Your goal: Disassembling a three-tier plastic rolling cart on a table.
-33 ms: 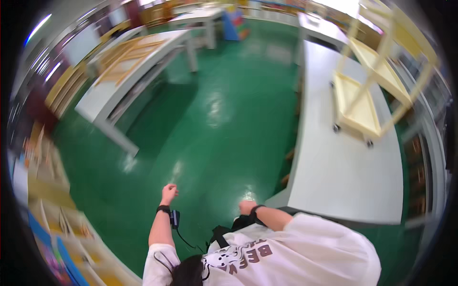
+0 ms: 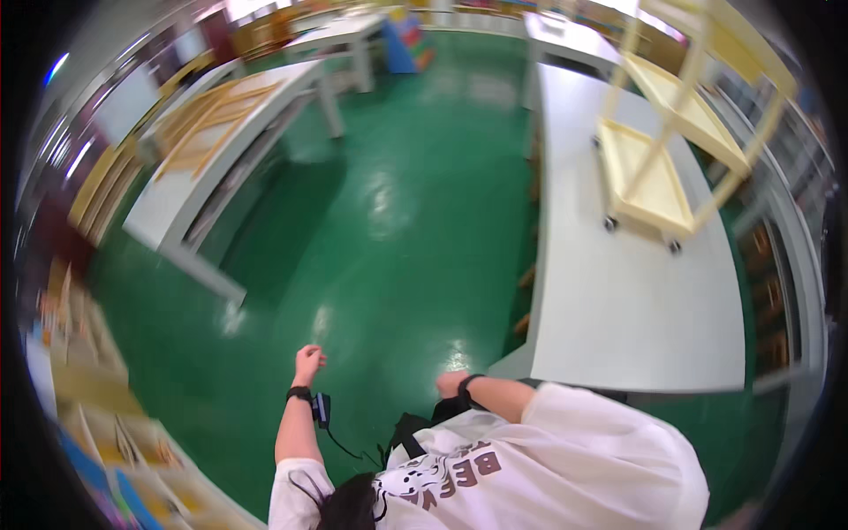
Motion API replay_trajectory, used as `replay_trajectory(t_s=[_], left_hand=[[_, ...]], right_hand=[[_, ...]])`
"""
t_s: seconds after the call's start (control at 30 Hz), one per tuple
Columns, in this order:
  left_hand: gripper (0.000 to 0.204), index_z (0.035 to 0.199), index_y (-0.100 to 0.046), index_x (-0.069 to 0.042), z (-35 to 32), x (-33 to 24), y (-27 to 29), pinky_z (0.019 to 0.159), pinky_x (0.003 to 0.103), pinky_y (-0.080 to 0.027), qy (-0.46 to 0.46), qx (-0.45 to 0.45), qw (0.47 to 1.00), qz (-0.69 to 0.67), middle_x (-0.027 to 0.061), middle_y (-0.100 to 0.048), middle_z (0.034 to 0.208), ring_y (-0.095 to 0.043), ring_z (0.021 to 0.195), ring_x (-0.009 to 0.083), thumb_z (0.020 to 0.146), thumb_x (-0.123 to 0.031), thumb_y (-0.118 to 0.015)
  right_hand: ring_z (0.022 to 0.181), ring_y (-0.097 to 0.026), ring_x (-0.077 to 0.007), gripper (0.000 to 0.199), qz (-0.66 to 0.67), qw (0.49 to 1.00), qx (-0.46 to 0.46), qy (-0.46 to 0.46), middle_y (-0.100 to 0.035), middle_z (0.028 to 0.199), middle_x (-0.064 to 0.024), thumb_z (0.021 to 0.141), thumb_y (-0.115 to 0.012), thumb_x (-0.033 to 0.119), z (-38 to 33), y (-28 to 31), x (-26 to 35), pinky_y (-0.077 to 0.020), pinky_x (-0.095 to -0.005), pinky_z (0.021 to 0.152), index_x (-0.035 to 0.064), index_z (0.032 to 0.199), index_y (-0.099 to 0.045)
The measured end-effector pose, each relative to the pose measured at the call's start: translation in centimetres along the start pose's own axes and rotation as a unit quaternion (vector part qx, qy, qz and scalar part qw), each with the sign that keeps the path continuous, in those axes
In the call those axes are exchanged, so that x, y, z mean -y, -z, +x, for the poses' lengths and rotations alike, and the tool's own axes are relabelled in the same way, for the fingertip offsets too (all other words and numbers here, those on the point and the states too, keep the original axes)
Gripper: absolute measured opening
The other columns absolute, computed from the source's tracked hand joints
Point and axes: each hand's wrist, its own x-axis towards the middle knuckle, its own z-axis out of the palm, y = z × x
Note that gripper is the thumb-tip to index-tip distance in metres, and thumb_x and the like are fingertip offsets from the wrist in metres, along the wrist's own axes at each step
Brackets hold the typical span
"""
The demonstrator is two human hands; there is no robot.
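Note:
My left hand (image 2: 310, 361) hangs over the green floor (image 2: 380, 265) with its fingers loosely curled in, and nothing shows in it. On that wrist is a black band with a small dark box (image 2: 321, 408), from which a thin black cable runs toward my waist. My right hand (image 2: 452, 384) is held close in front of my body, curled like a fist, its fingers partly turned from view. A black band (image 2: 468, 387) circles this wrist too. The nearest thing to my right hand is the corner of the white table (image 2: 618, 336); they are apart.
A cream wheeled cart (image 2: 654, 190) stands on the right-hand table. Across the aisle, a wooden frame (image 2: 208, 128) lies on another white table (image 2: 159, 208). Low wooden shelving (image 2: 97, 415) lines the near left. A multicoloured block (image 2: 402, 44) stands at the far end.
The view has shifted slightly, so the tables and cart sit a little further left and higher. Both hands keep nearly the same pose.

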Motion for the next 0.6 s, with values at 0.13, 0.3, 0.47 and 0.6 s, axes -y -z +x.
replay_trajectory(t_s=[0.13,0.3,0.47,0.6], left_hand=[[0.019,0.095,-0.052,-0.007,8.8,-5.2,-1.4,0.046,0.024,-0.04,0.035,0.099,0.994,0.015,0.0058,-0.059,0.072,-0.055,0.056,0.012,0.079,-0.015,-0.046],[0.018,0.096,-0.051,-0.01,20.7,-10.5,-4.5,0.047,0.024,-0.04,0.009,0.221,0.975,0.026,0.0041,-0.058,0.075,-0.054,0.056,0.0122,0.08,-0.019,-0.049],[0.014,0.091,-0.054,-0.008,31.1,-15.8,-4.4,0.046,0.022,-0.039,-0.034,0.258,0.965,0.022,0.0039,-0.058,0.072,-0.053,0.055,0.0117,0.081,-0.017,-0.051],[0.009,0.084,-0.055,-0.003,43.1,-21.0,-6.6,0.049,0.021,-0.043,-0.175,0.303,0.937,-0.003,0.0042,-0.057,0.07,-0.054,0.058,0.0099,0.08,-0.01,-0.05]], right_hand=[[0.081,-0.057,-0.0303,0.026,0.047,0.996,0.081,-0.01,-0.06,0.086,-0.0166,0.062,-0.052,0.021,5.5,3.8,-3.2,-0.0452,-0.0399,0.071,0.0054,0.08,-0.062],[0.082,-0.057,-0.0254,0.03,0.008,0.985,0.17,-0.026,-0.06,0.089,-0.0151,0.062,-0.049,0.017,11.2,3.0,-12.9,-0.0443,-0.0379,0.071,0.0029,0.085,-0.06],[0.075,-0.057,-0.0218,0.035,0.292,0.887,0.338,-0.118,-0.058,0.09,-0.0113,0.075,-0.052,0.029,6.2,23.5,-9.9,-0.0426,-0.0356,0.069,0.005,0.101,-0.052],[0.092,-0.053,-0.0191,0.042,0.335,0.872,0.33,-0.138,-0.056,0.103,-0.0053,0.077,-0.049,0.037,6.6,32.7,-8.9,-0.0354,-0.0401,0.082,0.0122,0.111,-0.046]])
